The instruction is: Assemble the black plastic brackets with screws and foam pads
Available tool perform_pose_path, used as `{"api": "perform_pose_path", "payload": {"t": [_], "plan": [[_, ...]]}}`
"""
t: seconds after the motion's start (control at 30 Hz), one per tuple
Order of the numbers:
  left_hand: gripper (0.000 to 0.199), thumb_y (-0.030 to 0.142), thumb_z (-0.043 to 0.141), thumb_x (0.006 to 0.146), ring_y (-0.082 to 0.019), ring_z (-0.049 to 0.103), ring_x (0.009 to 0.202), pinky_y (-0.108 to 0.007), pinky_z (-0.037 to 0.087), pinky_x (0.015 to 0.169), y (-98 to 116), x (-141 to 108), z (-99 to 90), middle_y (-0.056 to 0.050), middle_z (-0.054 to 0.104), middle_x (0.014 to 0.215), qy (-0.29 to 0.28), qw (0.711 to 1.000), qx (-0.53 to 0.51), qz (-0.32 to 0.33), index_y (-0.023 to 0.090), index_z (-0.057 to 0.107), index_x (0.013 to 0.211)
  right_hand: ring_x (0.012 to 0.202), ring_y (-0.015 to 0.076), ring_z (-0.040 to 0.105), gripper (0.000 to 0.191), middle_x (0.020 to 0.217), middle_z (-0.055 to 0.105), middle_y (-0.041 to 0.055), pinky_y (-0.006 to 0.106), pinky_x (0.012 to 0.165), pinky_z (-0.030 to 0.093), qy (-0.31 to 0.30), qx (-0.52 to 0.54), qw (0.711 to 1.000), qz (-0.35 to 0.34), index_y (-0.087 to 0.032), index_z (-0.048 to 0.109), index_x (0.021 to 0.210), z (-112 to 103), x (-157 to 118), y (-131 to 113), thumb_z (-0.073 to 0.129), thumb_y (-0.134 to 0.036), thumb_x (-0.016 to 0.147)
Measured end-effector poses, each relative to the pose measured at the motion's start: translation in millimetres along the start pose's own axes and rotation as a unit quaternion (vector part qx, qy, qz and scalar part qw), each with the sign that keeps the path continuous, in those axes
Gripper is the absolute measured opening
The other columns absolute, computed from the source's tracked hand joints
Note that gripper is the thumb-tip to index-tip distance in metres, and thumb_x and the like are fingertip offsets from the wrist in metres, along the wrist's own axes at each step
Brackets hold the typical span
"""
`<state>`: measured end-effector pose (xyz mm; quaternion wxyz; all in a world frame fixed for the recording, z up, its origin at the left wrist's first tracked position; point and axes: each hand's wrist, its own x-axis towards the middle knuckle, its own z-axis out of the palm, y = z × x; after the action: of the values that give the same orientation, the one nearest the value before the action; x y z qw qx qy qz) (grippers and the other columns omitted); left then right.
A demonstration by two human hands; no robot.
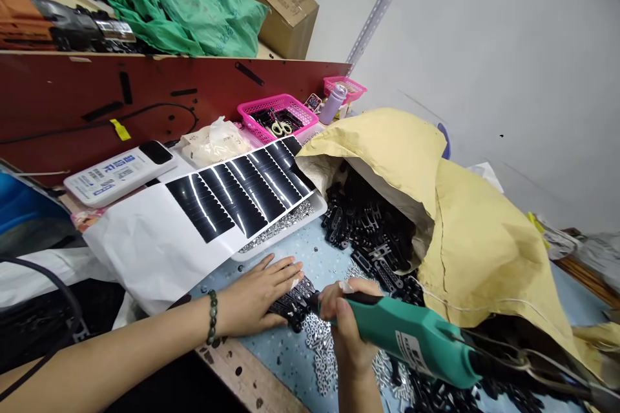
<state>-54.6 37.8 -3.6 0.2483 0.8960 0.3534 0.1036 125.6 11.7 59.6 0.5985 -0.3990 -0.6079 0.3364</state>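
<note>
Teal electric screwdriver [411, 345] being clenched in my right fingers [345, 329], its black nose meeting a black plastic part [293, 304] that my open left hand [256, 293] is pressing on the blue mat [310, 264]. Loose silver screws [322, 355] could scatter if that part slips. Yellow paper sack [484, 239] is spilling more black parts [368, 226]; pink basket [276, 117] is holding scissors [281, 129].

The bench [317, 264] has a pale blue speckled top. A yellow paper sack [477, 239] lies at right, spilling black plastic parts [371, 232]. Small silver metal pieces [322, 355] scatter at lower center, a white sheet of glossy black strips [227, 200] lies center left, and a pink plastic basket [276, 117] sits behind it.
</note>
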Motion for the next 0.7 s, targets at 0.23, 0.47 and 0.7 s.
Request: {"api": "perform_pose_path", "payload": {"t": [0.23, 0.47, 0.7], "plan": [[0.078, 0.052, 0.057, 0.089, -0.029, 0.014, 0.145, -0.051, 0.008, 0.117, -2, -1, 0.0, -0.005, 0.02, 0.157, 0.003, 1.0, -0.028, 0.004, 0.027, 0.017, 0.151, 0.049, 0.0121, 0.052, 0.005, 0.058, 0.051, -0.0075, 0.031, 0.059, 0.046, -0.006, 0.073, 0.997, -0.012, -0.022, 0.048, 0.098, -2, 1, -3, 0.049, -0.023, 0.093], [0.079, 0.05, 0.06, 0.087, -0.029, 0.015, 0.145, -0.05, 0.01, 0.117, -4, -1, 2.7, -0.004, 0.021, 0.157, 0.024, 0.999, -0.035, 0.014, 0.028, 0.019, 0.151, 0.048, 0.0118, 0.049, 0.006, 0.057, 0.052, -0.0076, 0.031, 0.058, 0.046, -0.018, 0.07, 0.997, -0.001, -0.023, 0.05, 0.099, 2, 3, -4, 0.051, -0.023, 0.093], [0.08, 0.048, 0.062, 0.086, -0.029, 0.016, 0.144, -0.051, 0.009, 0.117, -4, -1, 2.8, -0.005, 0.022, 0.157, 0.025, 0.999, -0.04, 0.008, 0.028, 0.02, 0.151, 0.045, 0.0121, 0.048, 0.003, 0.054, 0.05, -0.0076, 0.03, 0.054, 0.045, 0.0, 0.05, 0.999, -0.016, -0.023, 0.051, 0.094, 5, 8, -10, 0.051, -0.023, 0.091]]}}
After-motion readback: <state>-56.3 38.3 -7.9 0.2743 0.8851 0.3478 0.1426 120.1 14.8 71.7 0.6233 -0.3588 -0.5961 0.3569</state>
